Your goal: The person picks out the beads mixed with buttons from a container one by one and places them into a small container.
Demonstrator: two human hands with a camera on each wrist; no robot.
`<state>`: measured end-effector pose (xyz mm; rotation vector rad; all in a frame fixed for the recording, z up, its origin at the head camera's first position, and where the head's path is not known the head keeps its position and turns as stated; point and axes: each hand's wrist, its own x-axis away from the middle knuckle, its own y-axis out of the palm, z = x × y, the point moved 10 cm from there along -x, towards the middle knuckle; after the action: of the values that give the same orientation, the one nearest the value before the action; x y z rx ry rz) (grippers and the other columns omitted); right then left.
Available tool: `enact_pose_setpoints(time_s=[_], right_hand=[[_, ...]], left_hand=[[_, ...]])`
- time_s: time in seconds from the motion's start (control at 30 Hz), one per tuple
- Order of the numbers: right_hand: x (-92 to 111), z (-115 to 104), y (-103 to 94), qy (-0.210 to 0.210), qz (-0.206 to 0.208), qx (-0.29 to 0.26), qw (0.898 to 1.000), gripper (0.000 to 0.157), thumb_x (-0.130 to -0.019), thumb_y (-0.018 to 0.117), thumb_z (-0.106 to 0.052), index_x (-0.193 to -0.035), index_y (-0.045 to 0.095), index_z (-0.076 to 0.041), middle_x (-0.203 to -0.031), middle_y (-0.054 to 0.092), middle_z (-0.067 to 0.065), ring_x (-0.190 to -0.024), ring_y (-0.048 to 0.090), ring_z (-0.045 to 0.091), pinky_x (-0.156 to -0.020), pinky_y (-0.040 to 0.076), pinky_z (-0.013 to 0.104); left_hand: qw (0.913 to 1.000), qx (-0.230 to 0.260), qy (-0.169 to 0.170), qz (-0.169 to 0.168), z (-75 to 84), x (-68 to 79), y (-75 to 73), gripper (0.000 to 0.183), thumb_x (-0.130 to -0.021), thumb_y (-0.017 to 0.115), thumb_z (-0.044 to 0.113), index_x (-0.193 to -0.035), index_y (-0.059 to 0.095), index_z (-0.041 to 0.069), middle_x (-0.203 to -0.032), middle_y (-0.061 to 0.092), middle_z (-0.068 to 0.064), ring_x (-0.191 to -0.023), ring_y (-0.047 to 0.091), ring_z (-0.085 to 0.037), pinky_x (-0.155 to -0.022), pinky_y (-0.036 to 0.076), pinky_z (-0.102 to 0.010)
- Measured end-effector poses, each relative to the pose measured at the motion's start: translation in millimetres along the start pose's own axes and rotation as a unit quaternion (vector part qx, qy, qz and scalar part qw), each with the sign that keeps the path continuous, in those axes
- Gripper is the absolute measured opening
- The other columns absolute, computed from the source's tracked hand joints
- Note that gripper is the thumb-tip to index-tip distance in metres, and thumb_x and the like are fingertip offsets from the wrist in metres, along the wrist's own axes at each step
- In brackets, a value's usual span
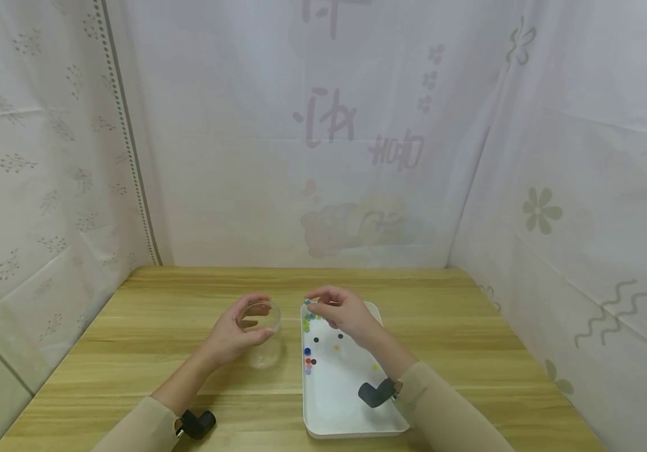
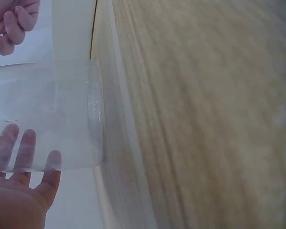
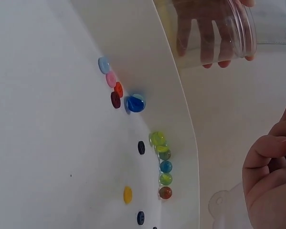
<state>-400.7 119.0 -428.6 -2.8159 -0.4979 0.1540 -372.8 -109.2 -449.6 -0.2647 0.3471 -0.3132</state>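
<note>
My left hand [image 1: 241,333] curls its fingers and thumb round a clear jar [image 1: 264,348], which stands upright with its mouth up. Nothing shows inside the jar in the left wrist view. Above the far left corner of a white tray [image 1: 346,395], my right hand [image 1: 346,314] pinches a small glassy marble [image 1: 307,301] between thumb and fingertips. Along the tray's left wall lie several marbles [image 3: 165,166], green, teal and reddish, and a larger blue marble [image 3: 136,103]. Small buttons in pink [image 3: 111,79], yellow [image 3: 128,194] and black [image 3: 141,147] lie nearby.
The tray and jar stand side by side on a wooden table [image 1: 159,351], the jar to the left. Patterned white curtains [image 1: 233,157] hang behind the table and at both sides. The tray has a raised rim.
</note>
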Motion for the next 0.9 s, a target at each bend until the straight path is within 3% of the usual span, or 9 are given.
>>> enact_pose_setpoints(time_s=[0.4, 0.9], right_hand=[[-2.2, -17.7, 13.0, -0.013, -0.017, -0.033, 0.999, 0.036, -0.102, 0.079, -0.020, -0.135, 0.073, -0.008, -0.082, 0.058, -0.008, -0.060, 0.042, 0.011, -0.058, 0.037, 0.024], [-13.4, -38.6, 37.4, -0.047, -0.038, -0.033, 0.998, 0.031, -0.103, 0.078, -0.022, -0.132, 0.076, -0.011, -0.078, 0.057, -0.005, -0.060, 0.044, 0.012, -0.060, 0.041, 0.027]], left_hand=[[1.0000, 0.001, -0.002, 0.001, -1.2, 0.3, 0.3, 0.067, -0.096, 0.083, 0.016, -0.154, 0.052, 0.005, -0.153, 0.063, -0.018, -0.143, 0.059, -0.044, -0.116, 0.048, -0.068], [1.0000, 0.005, 0.008, -0.003, 1.0, 0.5, 0.6, 0.065, -0.098, 0.082, 0.015, -0.154, 0.052, 0.004, -0.153, 0.061, -0.025, -0.142, 0.058, -0.047, -0.116, 0.047, -0.071]])
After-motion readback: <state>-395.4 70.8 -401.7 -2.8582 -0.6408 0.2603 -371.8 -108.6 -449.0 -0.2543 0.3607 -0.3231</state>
